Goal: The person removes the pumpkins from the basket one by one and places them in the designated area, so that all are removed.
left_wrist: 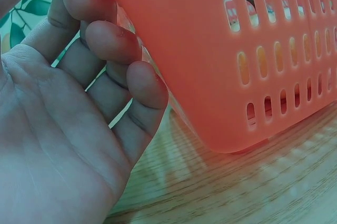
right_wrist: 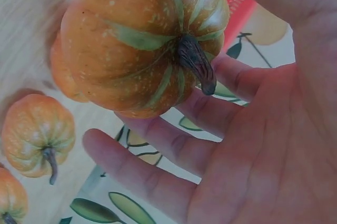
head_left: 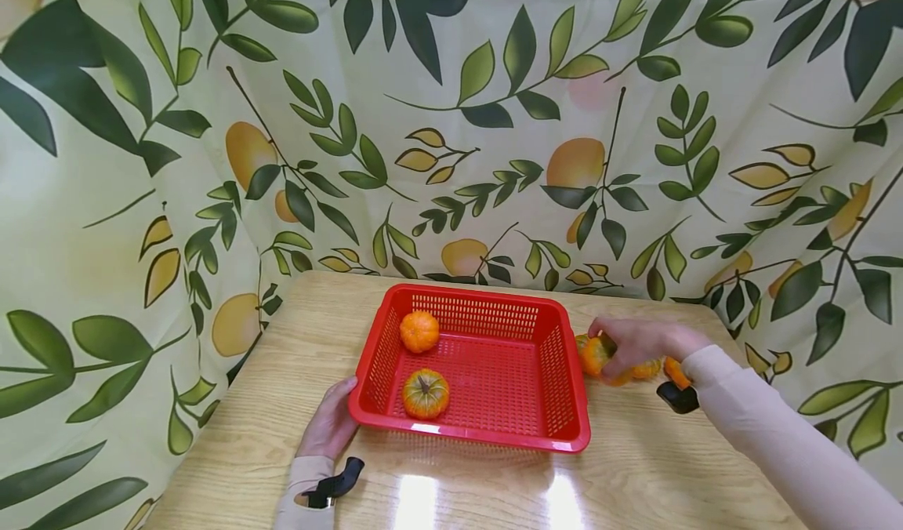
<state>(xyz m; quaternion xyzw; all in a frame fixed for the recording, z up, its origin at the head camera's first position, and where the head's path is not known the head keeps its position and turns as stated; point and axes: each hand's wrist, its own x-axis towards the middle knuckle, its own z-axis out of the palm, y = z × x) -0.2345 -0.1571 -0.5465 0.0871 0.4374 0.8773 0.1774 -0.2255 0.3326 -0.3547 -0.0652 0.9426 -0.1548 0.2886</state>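
Observation:
A red plastic basket (head_left: 469, 431) with slotted sides stands on the table. At its front left corner my left hand (head_left: 330, 422) grips the rim, and curled fingers lie along the outer side in the left wrist view. Inside the basket sit an orange mini pumpkin (head_left: 419, 332) and a green-striped pumpkin (head_left: 426, 394). Just right of the basket, my right hand (head_left: 638, 343) holds an orange pumpkin (right_wrist: 131, 39) with green stripes and a dark stem. Its fingers reach behind that pumpkin in the right wrist view. Another pumpkin (right_wrist: 64, 76) is partly hidden behind it.
More small pumpkins (right_wrist: 39, 135) lie on the table right of the basket, partly covered by the right hand in the head view. The wooden table (head_left: 282, 334) meets a leaf-patterned cloth (head_left: 395, 224) at the back and sides. Each wrist carries a black mount (head_left: 335, 484).

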